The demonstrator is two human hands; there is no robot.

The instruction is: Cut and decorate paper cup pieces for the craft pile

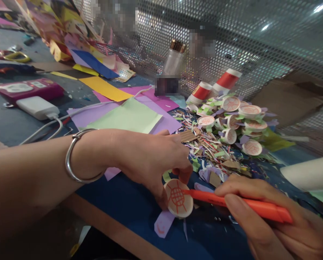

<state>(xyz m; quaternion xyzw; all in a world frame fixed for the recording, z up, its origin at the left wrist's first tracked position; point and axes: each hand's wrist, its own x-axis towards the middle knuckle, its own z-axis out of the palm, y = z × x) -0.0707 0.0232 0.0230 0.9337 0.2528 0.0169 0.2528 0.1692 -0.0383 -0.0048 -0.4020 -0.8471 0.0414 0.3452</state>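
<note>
My left hand (161,155) pinches a small paper-cup turtle (187,207) near the table's front edge, fingers on its rim. Orange grid lines cover its round top, and a lilac paper tab (163,224) with an orange smile sticks out below. Held in my right hand (258,213) is an orange marker (248,206), its tip touching the cup's top at the right of the grid. Behind, several similar paper-cup turtles (231,104) with green and lilac tabs are heaped up.
Paper scraps (215,155) lie between the heap and my hands. Coloured sheets (129,115), a white charger (38,107) with cable, a purple box (28,88) and scissors (16,56) are at left. Red-and-white paper cups (226,82) stand by a perforated metal screen (150,43).
</note>
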